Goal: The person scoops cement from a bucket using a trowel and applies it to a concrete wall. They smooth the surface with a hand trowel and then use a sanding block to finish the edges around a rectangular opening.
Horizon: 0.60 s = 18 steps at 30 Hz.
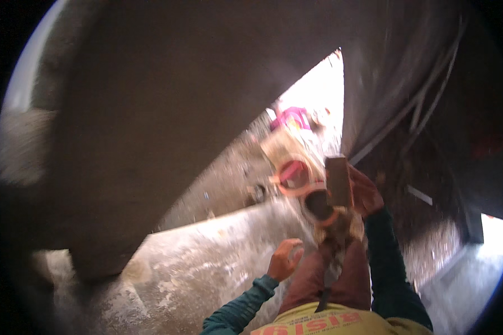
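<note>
Surface, dark and broad, fills the left and upper parts of the head view that I follow from my remote station; motion blur softens its texture. A second dark surface, crossed by thin pale lines, occupies the right. Below I see a pale, mottled floor, and between the two dark masses a narrow triangular bright opening.

At the lower edge I note the wearer's yellow shirt with red print, a green right sleeve, reddish-brown trousers and a green left sleeve.

Ahead of the legs I make out two round orange-rimmed containers side by side: the farther container shows pinkish red inside, the nearer container a dark interior. A pale flat piece lies beyond them, and past it a blurred magenta shape that I cannot identify.

The right hand grips a brown rectangular block from its right side, long axis upright in the view, just beside the nearer container's rim; I cannot tell whether they touch. The left hand is empty, fingers loosely curled, thumb apart, near the left knee.
</note>
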### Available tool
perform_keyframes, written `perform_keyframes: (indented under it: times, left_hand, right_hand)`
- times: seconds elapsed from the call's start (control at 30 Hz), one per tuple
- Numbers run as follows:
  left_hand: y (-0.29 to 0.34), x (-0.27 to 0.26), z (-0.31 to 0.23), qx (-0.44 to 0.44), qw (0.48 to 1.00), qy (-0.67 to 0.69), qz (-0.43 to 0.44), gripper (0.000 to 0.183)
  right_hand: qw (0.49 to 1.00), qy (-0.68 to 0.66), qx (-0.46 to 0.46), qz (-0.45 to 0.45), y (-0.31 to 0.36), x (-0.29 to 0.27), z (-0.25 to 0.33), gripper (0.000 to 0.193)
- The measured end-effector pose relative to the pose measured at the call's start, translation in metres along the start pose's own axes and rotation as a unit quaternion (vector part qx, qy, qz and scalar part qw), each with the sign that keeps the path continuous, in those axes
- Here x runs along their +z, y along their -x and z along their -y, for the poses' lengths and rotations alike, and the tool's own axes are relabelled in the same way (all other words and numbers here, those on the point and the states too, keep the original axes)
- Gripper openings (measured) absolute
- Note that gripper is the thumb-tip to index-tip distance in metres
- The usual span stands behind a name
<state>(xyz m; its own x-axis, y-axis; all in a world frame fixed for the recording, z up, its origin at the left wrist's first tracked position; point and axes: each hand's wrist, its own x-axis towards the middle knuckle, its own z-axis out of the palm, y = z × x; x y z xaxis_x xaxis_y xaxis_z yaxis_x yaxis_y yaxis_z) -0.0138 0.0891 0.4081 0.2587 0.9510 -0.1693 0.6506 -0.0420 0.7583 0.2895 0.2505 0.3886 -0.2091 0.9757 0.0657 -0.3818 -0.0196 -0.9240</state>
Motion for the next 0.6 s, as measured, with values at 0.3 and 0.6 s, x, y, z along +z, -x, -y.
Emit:
perform_keyframes:
  times: [0.3,0.6]
  left_hand:
    - [-0.062,-0.286,-0.257,0.385,0.893,-0.223,-0.068,0.036]
    - [-0.090,-0.443,-0.406,0.481,0.476,-0.494,-0.545,0.047]
  right_hand:
    - [0.977,0.120,-0.179,0.011,-0.061,0.023,0.256,0.071]
    - [0.657,0.587,-0.467,-0.080,-0.093,0.088,0.460,0.058]
